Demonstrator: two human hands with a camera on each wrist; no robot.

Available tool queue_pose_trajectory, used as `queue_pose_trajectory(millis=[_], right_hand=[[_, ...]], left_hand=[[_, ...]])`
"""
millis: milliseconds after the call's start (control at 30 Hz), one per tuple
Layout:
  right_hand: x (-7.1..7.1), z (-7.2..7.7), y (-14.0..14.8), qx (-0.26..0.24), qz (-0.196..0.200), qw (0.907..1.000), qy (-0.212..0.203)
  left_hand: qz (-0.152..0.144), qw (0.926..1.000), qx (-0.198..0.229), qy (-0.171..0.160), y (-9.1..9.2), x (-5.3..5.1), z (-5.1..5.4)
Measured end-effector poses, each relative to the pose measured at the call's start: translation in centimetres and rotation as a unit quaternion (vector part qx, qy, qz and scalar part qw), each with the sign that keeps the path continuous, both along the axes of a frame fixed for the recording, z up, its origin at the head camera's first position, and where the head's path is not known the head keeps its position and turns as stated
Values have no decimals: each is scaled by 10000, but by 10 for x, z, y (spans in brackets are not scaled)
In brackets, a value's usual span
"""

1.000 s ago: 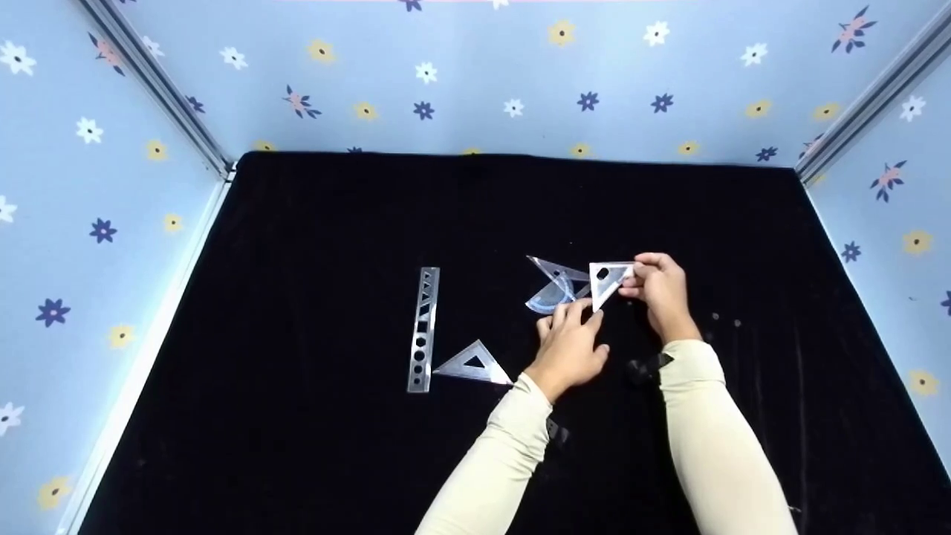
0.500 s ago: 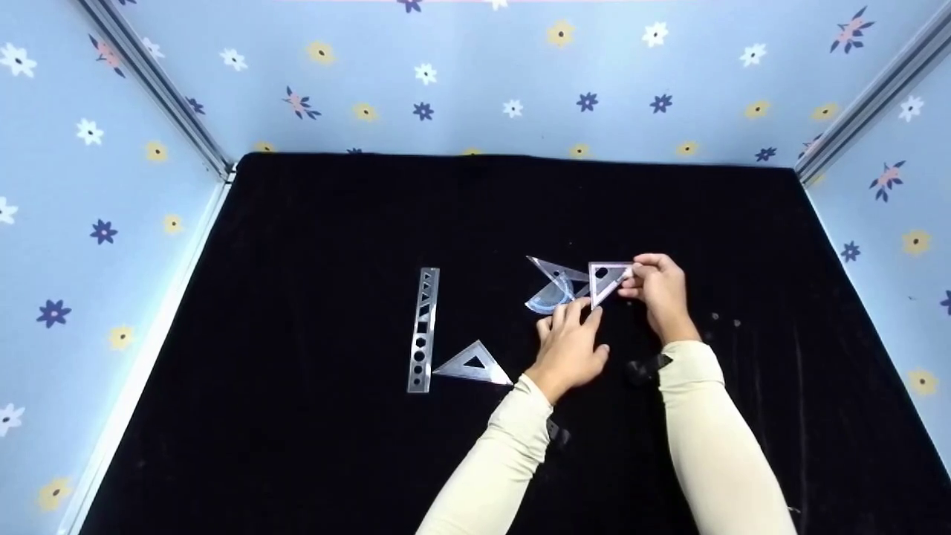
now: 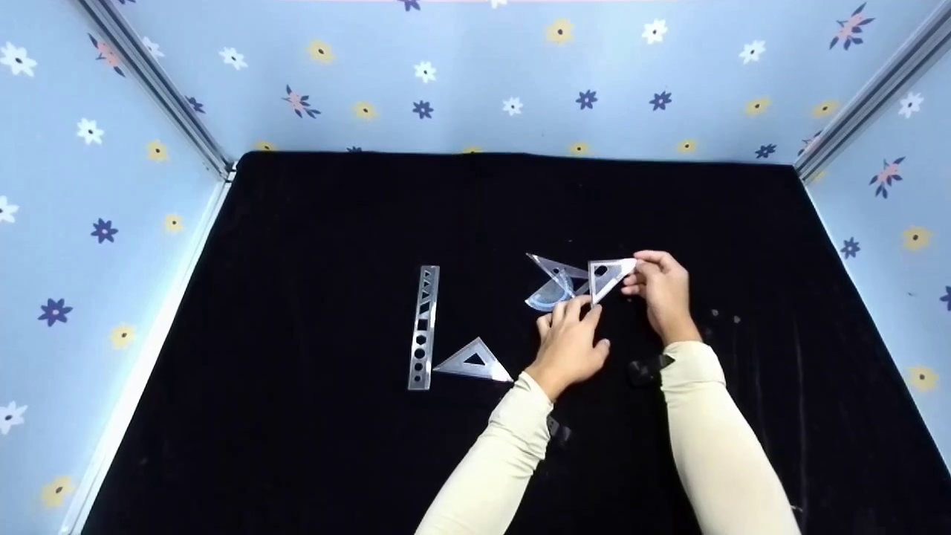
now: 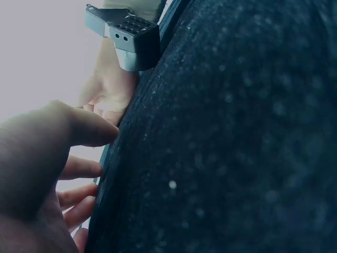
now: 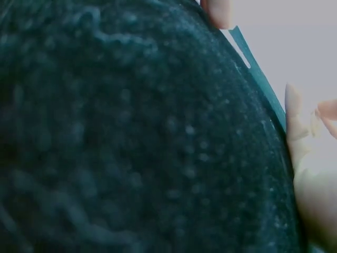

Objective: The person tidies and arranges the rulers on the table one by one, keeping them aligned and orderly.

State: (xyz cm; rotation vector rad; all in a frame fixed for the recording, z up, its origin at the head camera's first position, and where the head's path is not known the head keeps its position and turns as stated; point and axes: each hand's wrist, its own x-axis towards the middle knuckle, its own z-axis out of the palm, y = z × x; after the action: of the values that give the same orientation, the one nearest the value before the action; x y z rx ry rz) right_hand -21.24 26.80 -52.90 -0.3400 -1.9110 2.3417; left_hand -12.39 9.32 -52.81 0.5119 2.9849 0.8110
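My right hand (image 3: 663, 293) pinches the right corner of a clear set square (image 3: 612, 277) between thumb and fingers. In the right wrist view the set square (image 5: 260, 79) appears as a thin tilted edge by a fingertip. My left hand (image 3: 570, 353) rests with spread, gently bent fingers at its lower tip. Those fingertips also reach the edge of a clear protractor (image 3: 546, 296) with a blue scale. A second set square (image 3: 548, 264) overlaps the protractor; the held one partly covers this pile. The left wrist view shows my left hand (image 4: 42, 153) low against the cloth.
A third set square (image 3: 487, 368) lies left of my left wrist. Beside it a clear ruler (image 3: 433, 297) with shaped cut-outs lies lengthwise. Black cloth (image 3: 312, 312) covers the table, with flowered blue walls (image 3: 475, 74) at the back and sides.
The held set square has tilted slightly, so its glare has shifted toward the pinched corner. My right hand has risen a touch; my left hand stays almost in place.
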Motion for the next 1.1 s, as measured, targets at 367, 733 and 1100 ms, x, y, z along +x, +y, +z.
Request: queue_pose_trajectory(millis=[367,733,1100], right_hand=[[0,3,-3,338,-278,9990,-69],[6,7,-9,19,-237,9996,-153],[17,9,-14,-207,-306,9990,-270]], left_hand=[[18,9989,467,-90,-4,-2,4],[67,9983,505,277,-12,-1,7],[455,9931,427,988,-20,0,7]])
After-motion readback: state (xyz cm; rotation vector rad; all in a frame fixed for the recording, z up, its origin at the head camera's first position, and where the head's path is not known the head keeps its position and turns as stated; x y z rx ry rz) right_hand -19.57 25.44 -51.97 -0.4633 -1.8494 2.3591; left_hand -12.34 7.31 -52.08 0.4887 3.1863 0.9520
